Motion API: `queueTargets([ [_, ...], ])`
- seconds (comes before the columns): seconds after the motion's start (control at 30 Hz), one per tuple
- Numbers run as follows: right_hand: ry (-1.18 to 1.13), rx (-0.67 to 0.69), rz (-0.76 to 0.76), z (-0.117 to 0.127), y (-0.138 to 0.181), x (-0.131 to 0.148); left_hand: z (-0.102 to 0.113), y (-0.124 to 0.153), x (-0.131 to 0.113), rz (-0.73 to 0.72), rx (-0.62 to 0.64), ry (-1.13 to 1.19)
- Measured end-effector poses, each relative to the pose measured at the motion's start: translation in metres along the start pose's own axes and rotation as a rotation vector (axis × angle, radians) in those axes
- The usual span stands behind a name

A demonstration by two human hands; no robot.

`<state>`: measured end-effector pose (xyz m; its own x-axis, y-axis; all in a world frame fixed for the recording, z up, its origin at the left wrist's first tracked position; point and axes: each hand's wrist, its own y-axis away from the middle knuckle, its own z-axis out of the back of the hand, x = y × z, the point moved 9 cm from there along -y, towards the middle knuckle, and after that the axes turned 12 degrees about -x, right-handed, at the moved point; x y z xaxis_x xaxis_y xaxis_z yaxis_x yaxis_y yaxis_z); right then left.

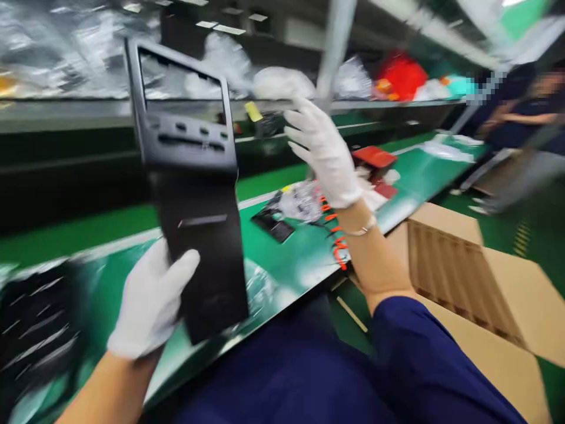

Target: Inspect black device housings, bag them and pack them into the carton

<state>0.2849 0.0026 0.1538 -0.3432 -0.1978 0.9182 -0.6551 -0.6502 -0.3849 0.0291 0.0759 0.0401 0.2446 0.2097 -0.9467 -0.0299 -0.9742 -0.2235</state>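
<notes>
A tall black plastic panel (207, 253) with a rectangular window opening and several slots at its top stands tilted above the bench. My left hand (154, 294), in a white glove, grips the panel's lower left edge, thumb across its front. To the right of the panel, my right hand (324, 150), gloved too, is raised in the air with its fingers apart and nothing in it. Below and behind that hand, a coiled orange cord (338, 247) hangs at the bench edge. Near it on the bench lies a flat black part (273, 221) beside crumpled clear plastic (302, 201).
The green bench (304, 259) runs away to the right, with a red object (375, 156) on it. A large open cardboard box (516, 282) stands on the floor at right. Bagged items fill the shelf above. Black parts (39, 324) lie at left. A person stands far right.
</notes>
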Motion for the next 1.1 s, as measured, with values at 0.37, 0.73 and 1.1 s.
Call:
queueTargets([
  [0.37, 0.04, 0.431, -0.057, -0.154, 0.158, -0.128, 0.062, -0.005, 0.032, -0.094, -0.483, 0.052],
  [0.73, 0.057, 0.446, -0.03, -0.15, 0.141, -0.145, 0.056, 0.005, 0.037, -0.086, -0.532, 0.082],
  [1.1, 0.076, 0.098, 0.372, -0.122, 0.161, -0.109, 0.056, 0.004, 0.036, -0.156, -0.601, 0.143],
])
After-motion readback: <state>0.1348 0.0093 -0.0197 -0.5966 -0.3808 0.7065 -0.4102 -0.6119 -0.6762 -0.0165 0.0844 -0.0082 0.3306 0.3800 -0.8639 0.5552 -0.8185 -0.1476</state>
